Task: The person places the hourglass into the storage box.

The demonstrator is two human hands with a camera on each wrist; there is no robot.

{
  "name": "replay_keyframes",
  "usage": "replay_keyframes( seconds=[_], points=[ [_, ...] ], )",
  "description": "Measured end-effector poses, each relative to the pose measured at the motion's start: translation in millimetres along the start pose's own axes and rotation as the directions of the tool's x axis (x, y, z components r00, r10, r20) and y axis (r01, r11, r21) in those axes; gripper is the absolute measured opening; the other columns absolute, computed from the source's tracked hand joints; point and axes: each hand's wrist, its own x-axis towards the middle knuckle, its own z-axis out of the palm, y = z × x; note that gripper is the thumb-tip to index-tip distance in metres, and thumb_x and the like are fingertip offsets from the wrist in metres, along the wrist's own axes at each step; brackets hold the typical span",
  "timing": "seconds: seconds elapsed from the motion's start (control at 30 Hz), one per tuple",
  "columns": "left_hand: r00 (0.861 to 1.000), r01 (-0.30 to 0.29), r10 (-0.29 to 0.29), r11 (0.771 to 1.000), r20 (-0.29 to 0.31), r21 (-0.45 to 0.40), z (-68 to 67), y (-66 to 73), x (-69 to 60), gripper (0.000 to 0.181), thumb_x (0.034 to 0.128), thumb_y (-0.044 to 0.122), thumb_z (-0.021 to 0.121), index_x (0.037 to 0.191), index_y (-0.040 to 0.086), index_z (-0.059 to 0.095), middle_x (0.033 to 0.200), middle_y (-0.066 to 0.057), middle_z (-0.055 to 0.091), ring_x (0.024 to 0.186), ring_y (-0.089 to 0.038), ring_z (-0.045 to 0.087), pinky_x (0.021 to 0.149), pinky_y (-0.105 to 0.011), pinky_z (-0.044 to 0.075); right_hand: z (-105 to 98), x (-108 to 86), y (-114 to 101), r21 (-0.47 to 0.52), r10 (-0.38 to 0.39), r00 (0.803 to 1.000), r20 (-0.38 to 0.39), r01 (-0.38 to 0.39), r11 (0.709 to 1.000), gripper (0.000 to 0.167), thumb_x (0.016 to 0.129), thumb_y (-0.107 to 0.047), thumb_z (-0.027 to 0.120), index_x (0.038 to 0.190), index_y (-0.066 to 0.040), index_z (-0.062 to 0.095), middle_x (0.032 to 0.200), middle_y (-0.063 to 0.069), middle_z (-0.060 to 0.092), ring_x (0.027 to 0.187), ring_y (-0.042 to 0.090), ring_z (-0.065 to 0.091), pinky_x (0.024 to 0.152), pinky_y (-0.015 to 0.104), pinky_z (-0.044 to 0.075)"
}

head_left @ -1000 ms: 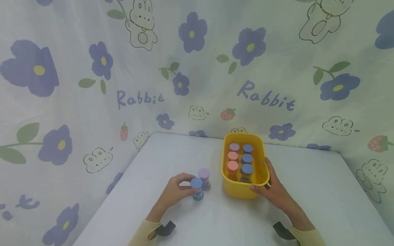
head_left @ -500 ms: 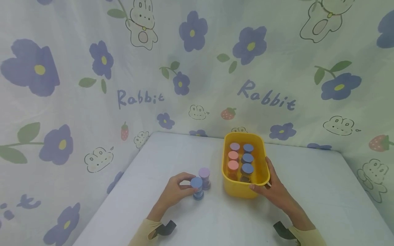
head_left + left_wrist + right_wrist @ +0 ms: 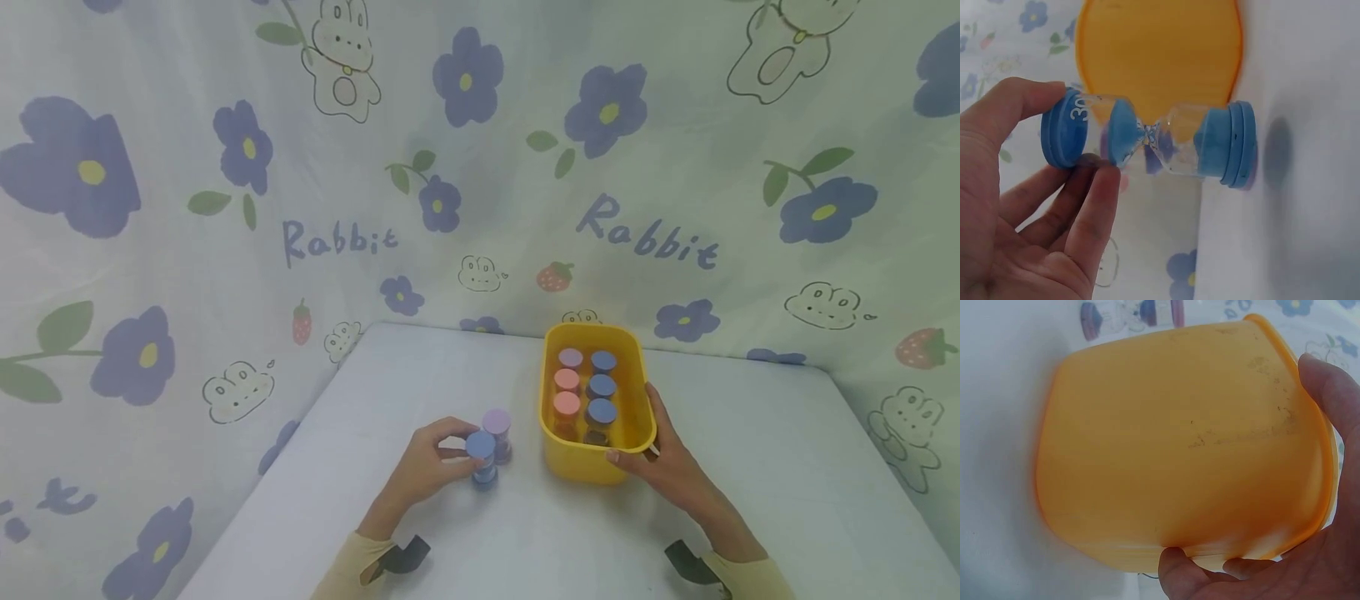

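Note:
My left hand (image 3: pixel 429 463) pinches the upper cap of a blue sand timer (image 3: pixel 481 454) between thumb and fingers. The timer is upright; in the left wrist view, blue sand lies in both bulbs of the sand timer (image 3: pixel 1213 144). Whether its base touches the table I cannot tell. Right behind it stands a purple sand timer (image 3: pixel 497 425), partly covered by the blue one. My right hand (image 3: pixel 671 467) grips the near right corner of a yellow box (image 3: pixel 588 462), thumb on the rim, fingers along the right side.
Inside the box stand two columns of sand timers: a purple one (image 3: pixel 571 357) and two pink ones (image 3: pixel 567 405) on the left, three blue ones (image 3: pixel 602 411) on the right. A white table (image 3: pixel 525 542) carries everything. A patterned curtain (image 3: pixel 510 200) hangs behind and at the sides.
My left hand and the blue sand timer have shifted very slightly right, closer to the purple one. The right hand and the box have stayed put.

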Motion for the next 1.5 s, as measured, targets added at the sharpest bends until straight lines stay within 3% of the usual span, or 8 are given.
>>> replay_keyframes(
  seconds=[0.2,0.53,1.0,1.5],
  points=[
    [0.998,-0.059,0.058,0.998,0.005,0.022,-0.4,17.3,2.6,0.041,0.0835,0.013,0.086,0.121,0.007,0.070,0.120,-0.013,0.071,0.110,-0.011,0.069,0.089,-0.033,0.064,0.8,-0.5,-0.9,0.008,-0.018,1.000,-0.003,0.018,1.000,0.118,0.091,-0.039,0.078,0.165,-0.027,-0.014,0.175,0.016,0.006,0.156,0.047,0.021,0.119,0.061,0.031],
    [0.999,-0.047,0.046,0.998,0.022,0.048,0.3,46.4,10.4,0.042,0.0830,0.014,0.087,0.122,0.009,0.070,0.122,-0.011,0.071,0.111,-0.011,0.068,0.088,-0.024,0.063,-0.3,0.5,2.2,0.019,-0.035,0.999,-0.005,0.035,0.999,0.118,0.091,-0.037,0.078,0.165,-0.029,-0.013,0.175,0.015,0.008,0.156,0.047,0.022,0.119,0.063,0.031],
    [0.996,-0.092,0.092,0.995,0.002,0.050,7.9,84.3,31.9,0.039,0.0858,0.015,0.084,0.122,0.012,0.071,0.120,-0.007,0.072,0.109,-0.016,0.070,0.089,-0.027,0.063,0.5,0.6,0.9,-0.004,-0.013,1.000,-0.008,0.013,1.000,0.119,0.091,-0.040,0.078,0.165,-0.030,-0.015,0.175,0.016,0.006,0.156,0.048,0.020,0.119,0.061,0.031],
    [0.991,-0.132,0.132,0.991,0.001,-0.003,15.8,108.2,59.6,0.038,0.0868,0.011,0.082,0.123,0.008,0.071,0.121,-0.009,0.073,0.109,-0.018,0.070,0.090,-0.029,0.063,0.5,0.8,2.6,0.003,-0.016,1.000,-0.004,0.016,1.000,0.118,0.092,-0.040,0.077,0.164,-0.031,-0.016,0.175,0.016,0.006,0.156,0.048,0.020,0.119,0.064,0.031]
  ],
)
